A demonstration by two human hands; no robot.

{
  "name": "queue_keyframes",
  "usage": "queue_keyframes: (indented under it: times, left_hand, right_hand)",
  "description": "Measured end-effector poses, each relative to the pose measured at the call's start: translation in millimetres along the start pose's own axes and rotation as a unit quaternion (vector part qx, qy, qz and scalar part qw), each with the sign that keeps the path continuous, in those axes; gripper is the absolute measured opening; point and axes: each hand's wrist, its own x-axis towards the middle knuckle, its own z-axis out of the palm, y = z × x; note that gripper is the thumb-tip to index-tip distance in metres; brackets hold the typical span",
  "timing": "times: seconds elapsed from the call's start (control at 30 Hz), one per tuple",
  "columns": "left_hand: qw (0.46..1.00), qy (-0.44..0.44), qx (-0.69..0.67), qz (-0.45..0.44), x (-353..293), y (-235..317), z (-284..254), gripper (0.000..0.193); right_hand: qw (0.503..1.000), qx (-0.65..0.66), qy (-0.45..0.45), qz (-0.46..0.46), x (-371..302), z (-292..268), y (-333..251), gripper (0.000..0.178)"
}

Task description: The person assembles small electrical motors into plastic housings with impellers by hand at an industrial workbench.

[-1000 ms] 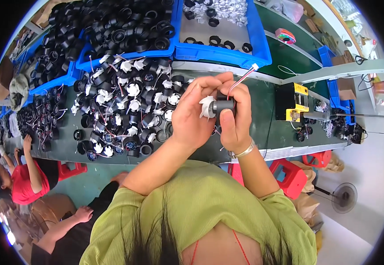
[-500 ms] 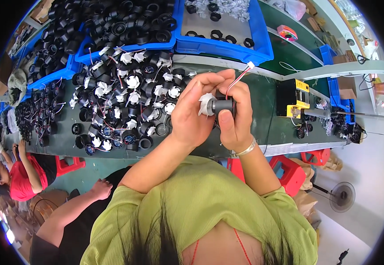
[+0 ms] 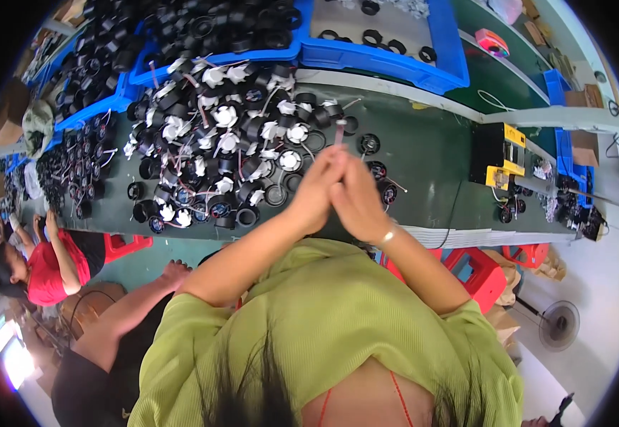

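My left hand (image 3: 315,191) and my right hand (image 3: 360,203) are pressed together over the green table, fingers closed and somewhat blurred. Between them is the small fan unit, its black body and white impeller now hidden by my palms. Only its wire lead (image 3: 339,132), tipped with a white plug, sticks up past my fingertips. Left of my hands lies a heap of black ring housings with white impellers (image 3: 225,117) and thin wires. Just beyond my right hand sit a few black round motor parts (image 3: 369,144) with wires.
Blue bins (image 3: 387,60) with black rings line the far side. A yellow-and-black device (image 3: 498,156) stands at the right. Red stools (image 3: 484,277) and a fan (image 3: 558,325) are near the table's front right. Two people sit to the left, one in a red shirt (image 3: 53,270).
My hands have closed together around the fan unit, covering its body and impeller. Both have shifted slightly nearer to me. The view has swung a little, uncovering motor parts right of my hands.
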Motion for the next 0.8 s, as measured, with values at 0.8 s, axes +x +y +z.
queue_keyframes:
  times: [0.8]
  left_hand:
    - [0.501, -0.023, 0.815, 0.290, 237, 167, 34, 0.037]
  right_hand:
    - [0.953, 0.150, 0.148, 0.216, 16, -53, 214, 0.058]
